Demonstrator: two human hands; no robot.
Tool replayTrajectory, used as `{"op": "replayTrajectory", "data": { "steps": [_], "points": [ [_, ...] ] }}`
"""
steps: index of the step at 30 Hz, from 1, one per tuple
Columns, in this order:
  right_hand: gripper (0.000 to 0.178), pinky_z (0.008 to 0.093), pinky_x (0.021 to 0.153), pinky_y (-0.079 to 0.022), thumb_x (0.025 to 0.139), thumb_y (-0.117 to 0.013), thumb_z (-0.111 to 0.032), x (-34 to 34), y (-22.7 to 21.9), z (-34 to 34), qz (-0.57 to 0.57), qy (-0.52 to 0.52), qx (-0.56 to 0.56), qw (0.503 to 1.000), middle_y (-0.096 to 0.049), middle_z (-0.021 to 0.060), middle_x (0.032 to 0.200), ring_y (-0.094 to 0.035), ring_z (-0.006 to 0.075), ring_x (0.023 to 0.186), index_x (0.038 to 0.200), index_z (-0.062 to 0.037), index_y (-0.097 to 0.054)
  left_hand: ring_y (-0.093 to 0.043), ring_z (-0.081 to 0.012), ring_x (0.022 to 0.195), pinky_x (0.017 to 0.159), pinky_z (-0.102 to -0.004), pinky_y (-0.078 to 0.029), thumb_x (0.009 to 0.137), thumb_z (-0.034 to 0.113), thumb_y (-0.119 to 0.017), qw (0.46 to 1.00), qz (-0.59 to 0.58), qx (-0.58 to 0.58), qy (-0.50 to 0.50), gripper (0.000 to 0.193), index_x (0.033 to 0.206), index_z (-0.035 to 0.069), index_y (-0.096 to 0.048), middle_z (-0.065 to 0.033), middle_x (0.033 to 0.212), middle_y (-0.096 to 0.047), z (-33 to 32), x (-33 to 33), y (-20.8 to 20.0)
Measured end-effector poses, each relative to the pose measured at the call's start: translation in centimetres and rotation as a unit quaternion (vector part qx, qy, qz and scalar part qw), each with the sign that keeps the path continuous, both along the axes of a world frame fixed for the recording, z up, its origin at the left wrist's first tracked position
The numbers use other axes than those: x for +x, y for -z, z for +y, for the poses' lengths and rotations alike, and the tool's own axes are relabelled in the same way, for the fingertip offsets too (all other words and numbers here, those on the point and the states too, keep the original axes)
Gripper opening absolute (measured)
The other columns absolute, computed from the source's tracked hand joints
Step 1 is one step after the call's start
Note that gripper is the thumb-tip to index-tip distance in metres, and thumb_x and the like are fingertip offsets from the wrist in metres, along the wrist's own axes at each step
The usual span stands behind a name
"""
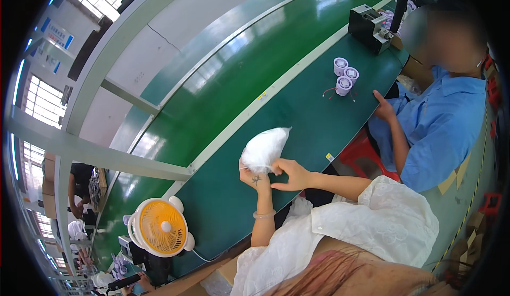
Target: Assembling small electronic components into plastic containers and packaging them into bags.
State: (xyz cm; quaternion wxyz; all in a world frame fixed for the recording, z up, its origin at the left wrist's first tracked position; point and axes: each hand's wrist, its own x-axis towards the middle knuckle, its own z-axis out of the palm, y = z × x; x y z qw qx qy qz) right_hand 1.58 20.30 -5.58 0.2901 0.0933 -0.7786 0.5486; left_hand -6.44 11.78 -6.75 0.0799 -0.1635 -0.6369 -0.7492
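Note:
A puffy white plastic bag (267, 148) is raised above the green workbench, its pointed corner toward the upper right. Its contents, if any, do not show. My left hand (252, 177) is closed round its lower left end, with the fingers mostly hidden behind it. At the bag's lower right edge, my right hand (291, 174) pinches the material between thumb and fingers.
A white and orange fan (161, 227) stands at the bench's left end. Several lilac-white cylindrical parts (344, 85) with thin wires sit farther right, near a black boxy machine (368, 28). A co-worker in a blue shirt (441, 120) sits at the right. A green conveyor belt (234, 73) runs behind a pale rail.

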Motion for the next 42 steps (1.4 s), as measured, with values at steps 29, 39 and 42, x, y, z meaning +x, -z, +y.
{"op": "replayTrajectory", "data": {
  "steps": [29, 39, 42],
  "points": [
    [0.022, 0.0194, 0.056, -0.037, 0.063, -0.056, 0.002, 1.3, 1.7, 0.8, -0.055, 0.177, -0.292, 0.938, -0.046, -0.0003, 0.07, -0.043, 0.0055, 0.065, 0.08, -0.0022, -0.042, -0.046, -0.0254, 0.052, 0.044, -0.0311, -0.037, 0.055, -0.002, -0.057, 0.891, 0.337, -0.291, 0.088, 0.016, 0.066, 0.003, -0.046, -0.0088, 0.061, -0.045, 0.1, 3.0, -0.7],
    [0.016, 0.0193, 0.052, -0.031, 0.062, -0.054, 0.001, 8.5, 2.3, 2.2, 0.005, 0.334, -0.309, 0.89, -0.04, -0.0037, 0.064, -0.037, 0.004, 0.062, 0.067, -0.0039, -0.04, -0.046, -0.0216, 0.069, 0.06, -0.0271, -0.039, 0.055, -0.004, -0.062, 0.864, 0.455, -0.147, 0.16, 0.027, 0.076, 0.005, -0.047, -0.0107, 0.082, -0.044, 1.8, 8.8, 0.8],
    [0.028, 0.0219, 0.066, -0.038, 0.068, -0.049, 0.002, 11.0, 2.4, 0.4, 0.007, 0.162, -0.421, 0.892, -0.04, 0.0018, 0.084, -0.04, 0.0075, 0.073, 0.093, -0.0025, -0.037, -0.045, -0.0186, 0.076, 0.063, -0.0255, -0.037, 0.055, -0.004, -0.056, 0.941, 0.204, -0.147, 0.227, 0.038, 0.087, 0.001, -0.038, -0.014, 0.09, -0.038, 3.2, 9.2, 0.1]
  ]
}}
